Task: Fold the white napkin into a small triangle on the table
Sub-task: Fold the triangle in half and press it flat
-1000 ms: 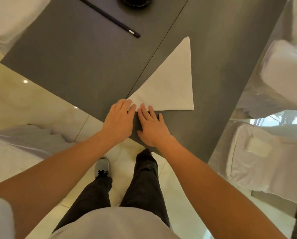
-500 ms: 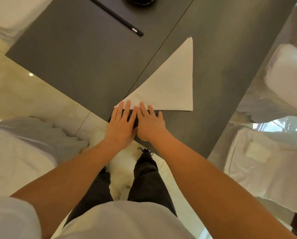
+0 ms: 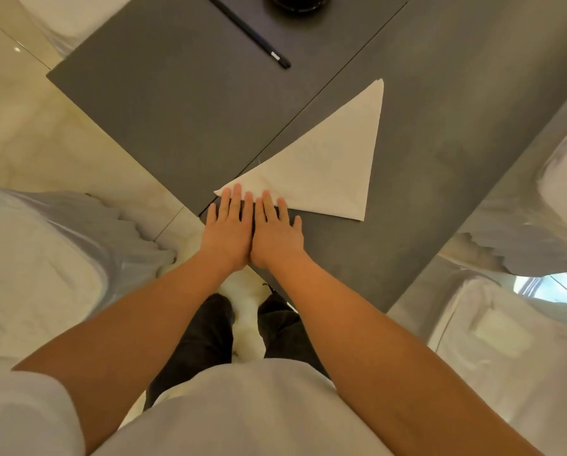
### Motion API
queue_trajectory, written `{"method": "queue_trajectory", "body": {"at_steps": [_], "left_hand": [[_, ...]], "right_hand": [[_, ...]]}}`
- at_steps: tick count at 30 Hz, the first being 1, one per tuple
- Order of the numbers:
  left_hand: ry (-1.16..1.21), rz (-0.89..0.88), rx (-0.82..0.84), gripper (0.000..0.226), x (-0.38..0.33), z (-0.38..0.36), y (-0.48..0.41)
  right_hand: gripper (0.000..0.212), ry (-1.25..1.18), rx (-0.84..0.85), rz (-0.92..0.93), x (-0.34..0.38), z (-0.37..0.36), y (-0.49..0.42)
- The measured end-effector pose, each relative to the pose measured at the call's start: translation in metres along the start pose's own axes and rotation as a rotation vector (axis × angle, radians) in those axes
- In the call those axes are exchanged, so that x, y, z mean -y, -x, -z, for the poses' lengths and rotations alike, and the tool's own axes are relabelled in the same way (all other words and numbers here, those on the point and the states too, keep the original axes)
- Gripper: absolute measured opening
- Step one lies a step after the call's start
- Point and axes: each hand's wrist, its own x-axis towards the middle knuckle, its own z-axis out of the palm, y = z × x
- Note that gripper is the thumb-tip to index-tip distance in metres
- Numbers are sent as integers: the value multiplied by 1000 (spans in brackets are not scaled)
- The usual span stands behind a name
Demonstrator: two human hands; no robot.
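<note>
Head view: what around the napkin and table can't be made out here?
- Napkin near corner, head view: partly under fingertips of left hand and right hand.
- Napkin layers, head view: too thin to count.
- Dark round thing, head view: cut by top edge.
- Black stick, head view: far end cut by top edge.

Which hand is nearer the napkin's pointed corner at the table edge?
Left. The left hand lays its fingertips on that corner of the white napkin; the right hand touches the napkin's near edge farther right.
</note>
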Motion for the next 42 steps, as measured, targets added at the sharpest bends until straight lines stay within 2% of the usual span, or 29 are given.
{"method": "queue_trajectory", "body": {"at_steps": [10, 12, 15, 18, 33, 42], "left_hand": [[-27, 76, 60, 117, -7, 1, -1], [0, 85, 70, 115, -8, 3, -1], [52, 98, 57, 98, -9, 6, -2], [79, 92, 46, 89, -7, 7, -2], [91, 106, 42, 87, -7, 2, -3], [93, 99, 18, 87, -5, -3, -6]], "right_hand": [[89, -51, -79, 38, -6, -12, -1], [87, -53, -89, 38, -10, -15, 0], [79, -44, -113, 26, -19, -20, 3], [82, -15, -139, 2, -32, -26, 9], [84, -69, -244, -194, -101, -34, 37], [87, -81, -233, -308, -131, -32, 46]]}}
